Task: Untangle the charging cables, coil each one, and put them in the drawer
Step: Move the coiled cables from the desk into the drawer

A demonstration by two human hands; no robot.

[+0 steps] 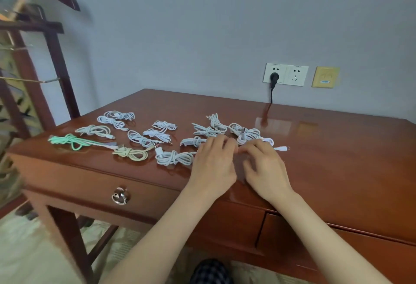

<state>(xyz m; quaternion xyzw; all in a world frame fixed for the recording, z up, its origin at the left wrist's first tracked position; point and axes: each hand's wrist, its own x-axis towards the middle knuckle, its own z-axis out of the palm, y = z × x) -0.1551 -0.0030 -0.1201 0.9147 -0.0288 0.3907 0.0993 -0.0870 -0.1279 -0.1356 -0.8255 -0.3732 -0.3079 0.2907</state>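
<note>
Several coiled white cables lie across the wooden desk top (326,148), among them one bundle (174,157) near the front edge. At the left lie a green cable (72,142) and a pale yellow one (132,153). My left hand (213,166) and my right hand (263,166) rest side by side on the desk, fingers curled over a white cable (249,138) whose plug end (282,148) sticks out to the right. The grip itself is hidden by my fingers. The drawer (90,184) with a metal ring pull (120,196) is closed.
A black plug (274,79) sits in the wall socket behind the desk, its cord dropping behind the top. A dark wooden rack (56,58) stands to the left. A second drawer front (337,252) is at the lower right.
</note>
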